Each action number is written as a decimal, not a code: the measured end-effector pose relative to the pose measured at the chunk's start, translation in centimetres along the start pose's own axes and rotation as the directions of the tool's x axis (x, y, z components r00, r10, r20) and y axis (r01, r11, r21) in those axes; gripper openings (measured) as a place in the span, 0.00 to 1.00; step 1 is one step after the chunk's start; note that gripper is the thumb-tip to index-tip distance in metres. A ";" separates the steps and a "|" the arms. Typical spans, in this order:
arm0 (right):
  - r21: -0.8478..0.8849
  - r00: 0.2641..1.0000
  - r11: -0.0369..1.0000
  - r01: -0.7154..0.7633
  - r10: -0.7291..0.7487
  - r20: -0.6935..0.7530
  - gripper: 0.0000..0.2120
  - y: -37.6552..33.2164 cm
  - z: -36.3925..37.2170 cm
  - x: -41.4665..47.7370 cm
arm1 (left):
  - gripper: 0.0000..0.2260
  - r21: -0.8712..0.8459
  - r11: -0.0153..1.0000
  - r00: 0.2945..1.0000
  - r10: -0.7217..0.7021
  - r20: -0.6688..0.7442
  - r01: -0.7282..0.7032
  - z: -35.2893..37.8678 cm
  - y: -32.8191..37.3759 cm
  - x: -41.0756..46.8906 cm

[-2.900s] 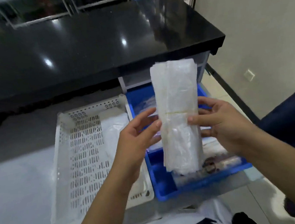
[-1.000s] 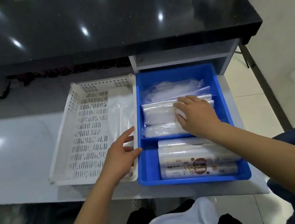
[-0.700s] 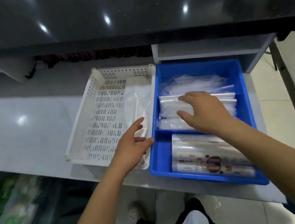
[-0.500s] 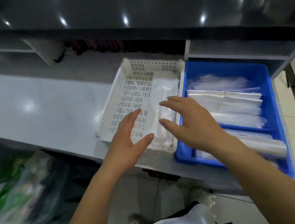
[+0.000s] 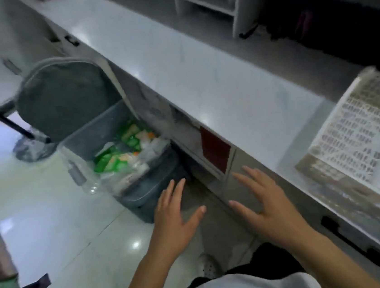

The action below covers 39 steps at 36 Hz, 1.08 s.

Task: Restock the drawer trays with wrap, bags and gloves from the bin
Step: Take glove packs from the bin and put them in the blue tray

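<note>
We look down on a pale, glossy tiled floor [image 5: 50, 219] at the left, where a dark mop handle [image 5: 4, 120] slants toward a blurred grey mop head lying on the tiles. Next to it stands a grey bin [image 5: 126, 174] with its rounded lid [image 5: 65, 96] tipped up and open; a clear liner spills over the rim, and green, orange and white packets [image 5: 123, 151] fill the inside. The bin sits on the floor, tight against the front of the cabinet. Our left hand [image 5: 176, 218] hangs just in front of the bin, fingers spread, palm down, holding nothing. Our right hand [image 5: 267, 208] hovers beside it, also splayed and empty, in front of the cabinet face, where a dark red panel [image 5: 216, 149] shows below the counter edge. Above runs the long white tabletop [image 5: 174, 58], bare and shiny, with a small white shelf unit [image 5: 213, 1] at the back under a black ledge. At the far right, a white perforated tray [image 5: 354, 139] rests on the tabletop, blurred by the motion of the camera. A black drawer handle [image 5: 351, 241] shows below it on the cabinet.
</note>
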State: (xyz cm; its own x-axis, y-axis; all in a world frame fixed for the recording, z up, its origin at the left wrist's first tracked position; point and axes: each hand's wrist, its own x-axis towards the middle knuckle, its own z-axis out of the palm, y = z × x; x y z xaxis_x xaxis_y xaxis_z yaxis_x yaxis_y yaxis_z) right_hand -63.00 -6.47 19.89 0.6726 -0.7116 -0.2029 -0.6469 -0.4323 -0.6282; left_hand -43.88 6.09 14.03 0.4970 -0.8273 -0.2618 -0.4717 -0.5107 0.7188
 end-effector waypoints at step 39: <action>-0.464 0.787 0.835 0.295 0.063 0.613 0.31 -7.3 25.5 43.0 | 0.25 -0.723 0.280 0.528 -0.838 0.137 0.631 -17.1 -27.4 30.4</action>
State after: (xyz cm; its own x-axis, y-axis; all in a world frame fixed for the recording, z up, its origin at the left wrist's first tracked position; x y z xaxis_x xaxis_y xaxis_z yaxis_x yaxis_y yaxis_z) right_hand -20.23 -19.79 -3.41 0.7092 -0.2478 -0.6600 -0.5090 -0.8278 -0.2361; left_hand -3.36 -1.01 -2.62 0.5579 -0.0410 -0.8289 0.7088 -0.4961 0.5015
